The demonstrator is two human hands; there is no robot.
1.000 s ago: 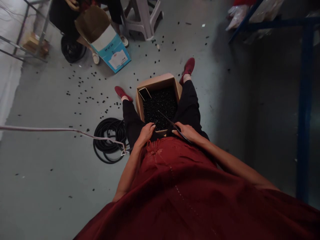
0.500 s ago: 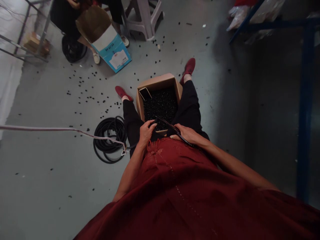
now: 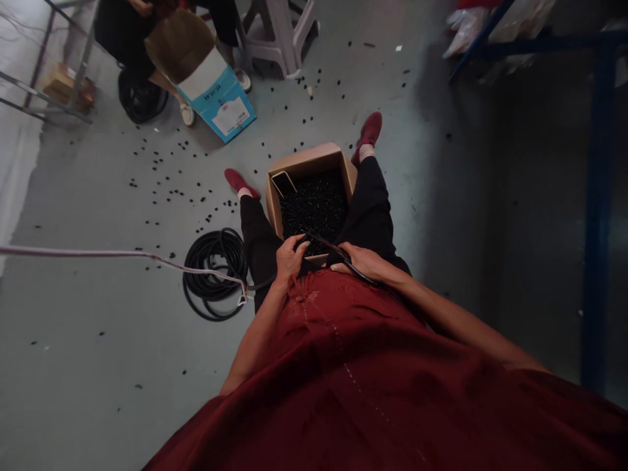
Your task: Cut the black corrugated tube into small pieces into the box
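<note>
The thumb and forefinger of the left hand (image 3: 290, 258) are pinched together on what looks like the end of a black hose (image 3: 262, 284), above the near edge of the cardboard box (image 3: 303, 157). The fingers of the right hand (image 3: 362, 261) are wrapped round a dark tool, probably scissors (image 3: 324, 241), whose tip reaches close to the left fingertips; whether the blades touch the hose I cannot tell.

Below, short black pieces (image 3: 316, 199) cover the box's bottom from side to side, and a flat dark-faced object (image 3: 284, 184) leans in the far left corner. Such a spread suggests that much is done, while the hose coil (image 3: 236, 254) on the floor (image 3: 122, 366), near the box's left edge, looks like a good length left. Farther out, loose bits (image 3: 186, 191) lie scattered toward the blue-and-white carton (image 3: 220, 104), apparently outside the collected lot
</note>
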